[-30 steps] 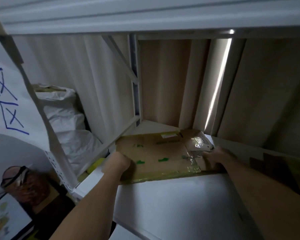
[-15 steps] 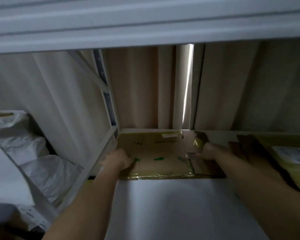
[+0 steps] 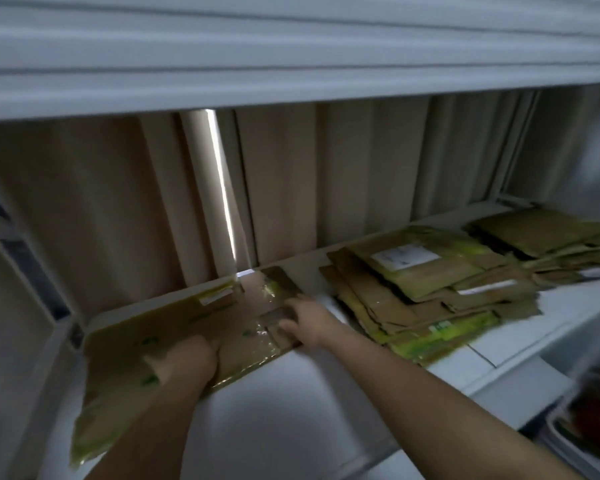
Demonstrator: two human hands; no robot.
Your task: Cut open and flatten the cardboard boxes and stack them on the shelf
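- The left hand [image 3: 184,358] grips the near edge of the flattened box [image 3: 174,327], fingers curled over the cardboard, apparently so the sheet can be steered from its front.
- The right hand [image 3: 302,318] lies on the sheet's right end with fingers spread over a taped flap; a flat press like this likely keeps the flap from springing up.
- The flattened box lies on the white shelf [image 3: 291,403], its far edge close to the back, its left part overhanging the front.
- To the right, apart from it, sits the stack of flattened boxes [image 3: 426,296]; a further pile [image 3: 541,233] lies beyond.
- Beige curtains [image 3: 291,188] hang behind the shelf.
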